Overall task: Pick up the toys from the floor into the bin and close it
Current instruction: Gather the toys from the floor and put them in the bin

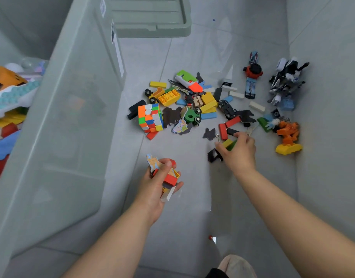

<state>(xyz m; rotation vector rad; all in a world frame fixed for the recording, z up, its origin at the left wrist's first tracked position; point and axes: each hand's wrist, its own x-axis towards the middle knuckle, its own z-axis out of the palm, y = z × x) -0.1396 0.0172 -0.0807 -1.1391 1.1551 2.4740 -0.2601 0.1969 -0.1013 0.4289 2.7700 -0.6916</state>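
Note:
A pile of toys lies on the grey floor: a colour cube [150, 118], a yellow studded brick [169, 97], a green wheeled toy [191, 116], loose wooden blocks, an orange figure [288, 135] and a black-white robot [286, 80]. My left hand [159, 184] grips a bundle of blocks and a puzzle piece [152, 162]. At the pile's near edge, my right hand [237, 150] curls its fingers round yellow and green blocks [228, 144]. The translucent bin [62, 117] stands at the left with toys inside.
The bin's grey-green lid [152, 17] lies on the floor at the back. A black puzzle piece [213, 155] lies beside my right wrist. A slipper [237, 265] shows at the bottom edge. A small red bead [210, 237] lies near it.

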